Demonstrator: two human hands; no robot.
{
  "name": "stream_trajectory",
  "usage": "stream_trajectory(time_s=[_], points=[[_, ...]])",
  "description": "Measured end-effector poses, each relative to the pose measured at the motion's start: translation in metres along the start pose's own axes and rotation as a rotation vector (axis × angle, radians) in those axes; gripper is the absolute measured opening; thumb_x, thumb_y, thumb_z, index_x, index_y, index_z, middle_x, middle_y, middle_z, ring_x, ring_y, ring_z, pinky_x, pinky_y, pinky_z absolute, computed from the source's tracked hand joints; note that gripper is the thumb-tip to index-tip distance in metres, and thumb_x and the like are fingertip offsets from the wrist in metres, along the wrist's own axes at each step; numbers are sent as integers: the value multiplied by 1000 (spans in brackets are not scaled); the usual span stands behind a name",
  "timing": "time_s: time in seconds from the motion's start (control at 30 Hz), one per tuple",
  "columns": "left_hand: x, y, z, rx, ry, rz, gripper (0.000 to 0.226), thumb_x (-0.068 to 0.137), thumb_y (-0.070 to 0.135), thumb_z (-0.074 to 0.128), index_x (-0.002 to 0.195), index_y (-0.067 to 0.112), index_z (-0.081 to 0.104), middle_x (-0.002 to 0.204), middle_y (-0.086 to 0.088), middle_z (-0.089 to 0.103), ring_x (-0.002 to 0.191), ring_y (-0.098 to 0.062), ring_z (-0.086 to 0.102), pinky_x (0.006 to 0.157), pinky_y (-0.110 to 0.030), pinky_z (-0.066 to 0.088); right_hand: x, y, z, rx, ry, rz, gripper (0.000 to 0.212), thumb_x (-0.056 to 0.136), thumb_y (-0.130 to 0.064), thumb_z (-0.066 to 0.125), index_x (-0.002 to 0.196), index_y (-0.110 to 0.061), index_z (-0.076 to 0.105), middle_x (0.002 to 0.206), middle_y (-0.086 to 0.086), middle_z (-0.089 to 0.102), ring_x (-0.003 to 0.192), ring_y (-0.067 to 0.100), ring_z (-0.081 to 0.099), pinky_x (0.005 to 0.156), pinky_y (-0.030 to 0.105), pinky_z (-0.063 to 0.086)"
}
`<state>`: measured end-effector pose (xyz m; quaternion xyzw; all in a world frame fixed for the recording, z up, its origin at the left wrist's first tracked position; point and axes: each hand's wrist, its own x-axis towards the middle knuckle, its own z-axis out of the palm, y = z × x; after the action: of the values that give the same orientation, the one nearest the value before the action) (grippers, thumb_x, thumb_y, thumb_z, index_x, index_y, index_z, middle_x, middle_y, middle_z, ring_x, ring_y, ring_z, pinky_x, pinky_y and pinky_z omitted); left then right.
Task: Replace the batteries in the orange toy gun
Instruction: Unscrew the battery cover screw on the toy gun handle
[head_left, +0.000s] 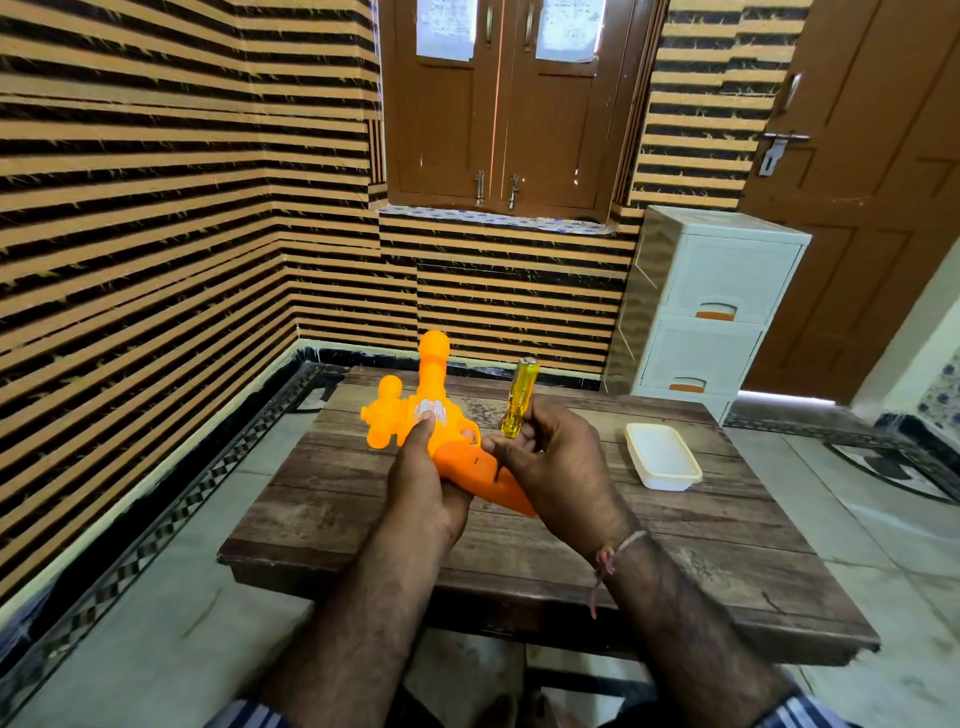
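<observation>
The left hand holds the orange toy gun above the wooden tabletop, grip closed round its handle; the right hand pinches a yellow screwdriver, tip against the handle; a white lidded box lies to the right.

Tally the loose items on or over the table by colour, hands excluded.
Orange: 1, toy gun, held by left hand
Yellow: 1, screwdriver, held by right hand
White: 1, lidded container
Total: 3
</observation>
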<state>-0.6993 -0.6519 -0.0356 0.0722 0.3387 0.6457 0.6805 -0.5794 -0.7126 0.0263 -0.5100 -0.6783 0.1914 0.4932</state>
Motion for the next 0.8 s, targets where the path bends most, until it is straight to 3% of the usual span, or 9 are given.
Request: stream_trajectory(time_s=[0.23, 0.43, 0.57, 0.8], points=[[0, -1, -2, 25, 9, 17, 50, 94, 34, 61, 139, 19, 47, 124, -26, 61, 111, -39, 64, 96, -60, 49, -2, -6, -1, 62, -20, 55, 34, 75, -14, 81, 68, -12, 48, 52, -9, 44, 47, -8, 50, 48, 7, 37], [4, -4, -4, 27, 4, 4, 57, 89, 37, 66, 139, 19, 47, 124, -27, 62, 109, -42, 65, 95, -63, 47, 0, -4, -1, 52, -28, 75, 34, 76, -18, 81, 66, -14, 49, 54, -8, 47, 48, -6, 48, 47, 10, 38], [3, -4, -3, 36, 2, 22, 53, 92, 37, 63, 138, 16, 48, 122, -24, 64, 109, -40, 65, 96, -60, 49, 0, -3, 1, 69, -13, 93, 30, 77, -18, 81, 71, -6, 54, 55, -6, 49, 47, -7, 48, 45, 10, 37], [2, -1, -2, 25, 3, 22, 51, 94, 35, 61, 138, 14, 47, 121, -24, 63, 109, -39, 64, 94, -57, 50, -2, 1, 7, 137, 77, 140, 35, 73, -20, 84, 68, -12, 51, 56, -6, 46, 46, -4, 44, 44, 11, 36]])
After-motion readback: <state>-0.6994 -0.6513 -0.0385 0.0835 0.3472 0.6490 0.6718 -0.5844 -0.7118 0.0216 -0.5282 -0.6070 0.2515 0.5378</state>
